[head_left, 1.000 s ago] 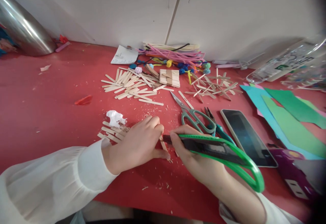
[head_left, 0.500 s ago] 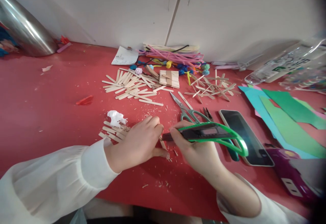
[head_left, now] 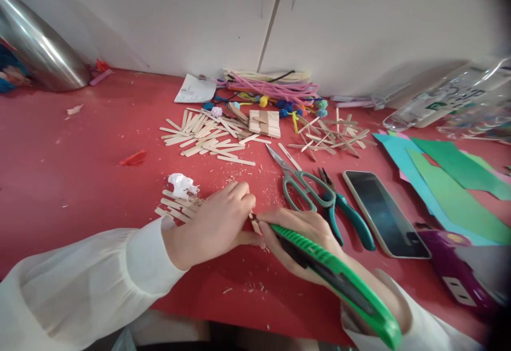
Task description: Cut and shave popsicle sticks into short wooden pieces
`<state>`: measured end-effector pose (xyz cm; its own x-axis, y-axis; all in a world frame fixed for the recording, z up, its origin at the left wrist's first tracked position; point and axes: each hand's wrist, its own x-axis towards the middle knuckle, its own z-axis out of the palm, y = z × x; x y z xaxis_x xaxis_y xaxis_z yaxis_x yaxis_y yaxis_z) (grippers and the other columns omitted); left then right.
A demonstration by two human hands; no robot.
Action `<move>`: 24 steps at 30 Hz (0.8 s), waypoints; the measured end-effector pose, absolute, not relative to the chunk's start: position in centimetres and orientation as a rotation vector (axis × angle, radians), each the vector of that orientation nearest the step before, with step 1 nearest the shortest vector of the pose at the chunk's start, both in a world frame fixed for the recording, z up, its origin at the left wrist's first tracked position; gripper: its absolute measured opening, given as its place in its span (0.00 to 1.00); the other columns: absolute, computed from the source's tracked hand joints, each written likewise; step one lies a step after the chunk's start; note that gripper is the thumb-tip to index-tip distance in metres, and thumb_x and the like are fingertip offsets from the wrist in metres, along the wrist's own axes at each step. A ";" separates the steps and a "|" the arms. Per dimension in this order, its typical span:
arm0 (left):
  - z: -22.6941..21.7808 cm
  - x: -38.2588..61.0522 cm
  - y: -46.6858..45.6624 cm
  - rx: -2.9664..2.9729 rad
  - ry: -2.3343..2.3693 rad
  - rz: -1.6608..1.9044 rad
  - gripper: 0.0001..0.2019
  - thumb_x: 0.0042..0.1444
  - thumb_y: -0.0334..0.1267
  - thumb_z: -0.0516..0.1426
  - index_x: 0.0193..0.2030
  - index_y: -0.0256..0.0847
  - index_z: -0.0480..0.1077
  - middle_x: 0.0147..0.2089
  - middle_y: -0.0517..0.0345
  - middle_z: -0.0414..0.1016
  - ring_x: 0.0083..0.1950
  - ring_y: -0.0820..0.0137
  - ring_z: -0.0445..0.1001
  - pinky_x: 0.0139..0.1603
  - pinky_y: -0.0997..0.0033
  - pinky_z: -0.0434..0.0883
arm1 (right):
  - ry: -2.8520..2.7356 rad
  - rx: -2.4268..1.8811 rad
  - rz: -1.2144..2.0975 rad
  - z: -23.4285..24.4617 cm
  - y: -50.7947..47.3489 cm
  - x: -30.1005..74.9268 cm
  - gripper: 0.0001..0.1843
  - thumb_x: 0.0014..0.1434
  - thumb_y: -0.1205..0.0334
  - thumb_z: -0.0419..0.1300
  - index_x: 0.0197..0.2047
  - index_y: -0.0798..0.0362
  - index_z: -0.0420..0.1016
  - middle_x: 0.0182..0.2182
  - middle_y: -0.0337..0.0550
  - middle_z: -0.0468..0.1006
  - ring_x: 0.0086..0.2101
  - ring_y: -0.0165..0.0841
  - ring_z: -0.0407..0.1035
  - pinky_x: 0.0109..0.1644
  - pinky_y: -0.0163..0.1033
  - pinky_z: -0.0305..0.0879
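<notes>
My right hand (head_left: 295, 239) is closed round a green and black utility knife (head_left: 335, 282), its handle end pointing toward me at lower right. The knife's front end meets a wooden craft stick (head_left: 254, 224) that my left hand (head_left: 223, 218) pins down on the red table, fingers curled over it. Most of that stick is hidden under the left hand. Wood shavings lie around both hands. Left of my left hand several craft sticks (head_left: 178, 207) lie side by side, with a crumpled white tissue (head_left: 181, 186) at their top end.
Scissors (head_left: 307, 188), teal pliers (head_left: 355, 223) and a phone (head_left: 385, 212) lie to the right, beside coloured paper (head_left: 435, 186) and a purple tool (head_left: 459, 271). Loose craft sticks (head_left: 207, 132) and pink pipe cleaners (head_left: 271, 84) lie behind. A metal bottle (head_left: 43, 47) stands at the far left.
My right hand has turned the utility knife, so its handle end has swung from pointing right to pointing down toward me. More of the scissors and pliers shows. My left hand stays put.
</notes>
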<state>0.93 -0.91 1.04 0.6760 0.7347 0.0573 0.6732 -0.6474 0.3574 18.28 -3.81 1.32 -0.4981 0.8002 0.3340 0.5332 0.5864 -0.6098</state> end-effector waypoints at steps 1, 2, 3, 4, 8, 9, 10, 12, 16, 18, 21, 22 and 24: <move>1.0 0.9 -0.9 2.592 1.127 0.280 0.16 0.52 0.49 0.57 0.29 0.39 0.59 0.36 0.56 0.63 0.36 0.67 0.65 0.32 0.66 0.62 | -2.175 -1.108 0.584 1.4 -3.8 18.3 0.07 0.57 0.67 0.51 0.32 0.49 0.69 0.21 0.35 0.73 0.20 0.27 0.68 0.25 0.32 0.63; 0.9 0.9 -0.9 2.599 1.136 0.279 0.17 0.51 0.51 0.57 0.29 0.39 0.59 0.36 0.57 0.63 0.36 0.66 0.65 0.32 0.67 0.62 | -2.113 -1.168 0.579 1.5 -3.8 18.2 0.08 0.58 0.67 0.50 0.31 0.50 0.68 0.21 0.35 0.73 0.20 0.27 0.68 0.26 0.32 0.64; 0.8 1.0 -0.9 2.604 1.146 0.281 0.18 0.49 0.53 0.58 0.29 0.39 0.59 0.36 0.57 0.63 0.37 0.66 0.65 0.32 0.67 0.62 | -2.059 -1.227 0.575 1.6 -3.7 18.2 0.08 0.59 0.66 0.50 0.30 0.50 0.68 0.21 0.34 0.73 0.21 0.27 0.68 0.26 0.32 0.64; 0.7 1.0 -0.9 2.606 1.153 0.284 0.19 0.48 0.54 0.59 0.30 0.39 0.59 0.36 0.57 0.63 0.37 0.66 0.65 0.32 0.67 0.62 | -2.025 -1.273 0.576 1.7 -3.7 18.2 0.09 0.59 0.65 0.50 0.29 0.50 0.67 0.21 0.34 0.73 0.21 0.27 0.68 0.27 0.32 0.64; 0.5 1.0 -0.8 2.596 1.165 0.287 0.20 0.45 0.53 0.61 0.31 0.39 0.61 0.36 0.57 0.63 0.37 0.66 0.65 0.31 0.67 0.62 | -1.999 -1.331 0.609 1.6 -3.2 18.2 0.08 0.58 0.64 0.52 0.27 0.49 0.66 0.23 0.35 0.72 0.25 0.29 0.69 0.30 0.32 0.65; 0.4 1.0 -0.8 2.593 1.164 0.289 0.20 0.45 0.53 0.61 0.31 0.39 0.61 0.36 0.57 0.63 0.36 0.66 0.65 0.30 0.67 0.62 | -1.995 -1.327 0.626 1.5 -3.2 18.2 0.08 0.58 0.65 0.52 0.27 0.49 0.66 0.24 0.35 0.72 0.26 0.28 0.69 0.31 0.32 0.66; 0.4 1.0 -0.8 2.591 1.163 0.293 0.20 0.45 0.53 0.61 0.31 0.39 0.61 0.36 0.57 0.63 0.36 0.66 0.65 0.30 0.67 0.62 | -1.991 -1.318 0.639 1.4 -3.1 18.2 0.07 0.57 0.66 0.52 0.27 0.49 0.65 0.24 0.35 0.72 0.26 0.28 0.68 0.31 0.32 0.66; 0.4 1.0 -0.8 2.583 1.163 0.300 0.20 0.44 0.53 0.61 0.31 0.39 0.62 0.35 0.58 0.63 0.35 0.66 0.65 0.30 0.67 0.62 | -1.982 -1.307 0.650 1.3 -3.1 18.2 0.07 0.56 0.67 0.52 0.27 0.49 0.65 0.24 0.34 0.71 0.26 0.28 0.68 0.31 0.31 0.66; 0.4 1.0 -0.8 2.576 1.167 0.295 0.20 0.44 0.53 0.61 0.32 0.39 0.62 0.36 0.57 0.63 0.36 0.66 0.65 0.31 0.67 0.62 | -1.961 -1.329 0.651 1.4 -3.2 18.0 0.08 0.57 0.65 0.52 0.26 0.50 0.65 0.22 0.34 0.71 0.25 0.28 0.68 0.30 0.31 0.65; 0.5 1.1 -0.8 2.579 1.171 0.293 0.20 0.44 0.53 0.61 0.32 0.39 0.62 0.36 0.57 0.63 0.36 0.66 0.66 0.31 0.68 0.62 | -1.953 -1.343 0.654 1.4 -3.2 17.9 0.09 0.58 0.64 0.52 0.26 0.50 0.65 0.22 0.34 0.71 0.25 0.28 0.68 0.30 0.31 0.65; 0.5 1.1 -0.8 2.576 1.175 0.285 0.20 0.44 0.53 0.61 0.31 0.39 0.62 0.35 0.58 0.63 0.36 0.67 0.65 0.31 0.68 0.61 | -1.951 -1.342 0.655 1.4 -3.3 17.9 0.08 0.58 0.63 0.52 0.27 0.50 0.66 0.23 0.35 0.72 0.25 0.28 0.69 0.31 0.31 0.65; 0.6 1.1 -0.8 2.573 1.179 0.285 0.20 0.44 0.53 0.61 0.31 0.39 0.62 0.35 0.58 0.63 0.36 0.67 0.65 0.31 0.69 0.61 | -1.949 -1.343 0.656 1.4 -3.3 17.9 0.08 0.58 0.63 0.52 0.27 0.50 0.66 0.23 0.35 0.72 0.26 0.28 0.69 0.31 0.31 0.65; 0.5 1.1 -0.8 2.568 1.180 0.296 0.20 0.44 0.52 0.62 0.31 0.39 0.62 0.35 0.58 0.63 0.36 0.67 0.65 0.30 0.69 0.61 | -1.942 -1.354 0.665 1.4 -3.3 17.8 0.09 0.59 0.63 0.51 0.27 0.50 0.65 0.23 0.35 0.72 0.25 0.28 0.69 0.31 0.31 0.65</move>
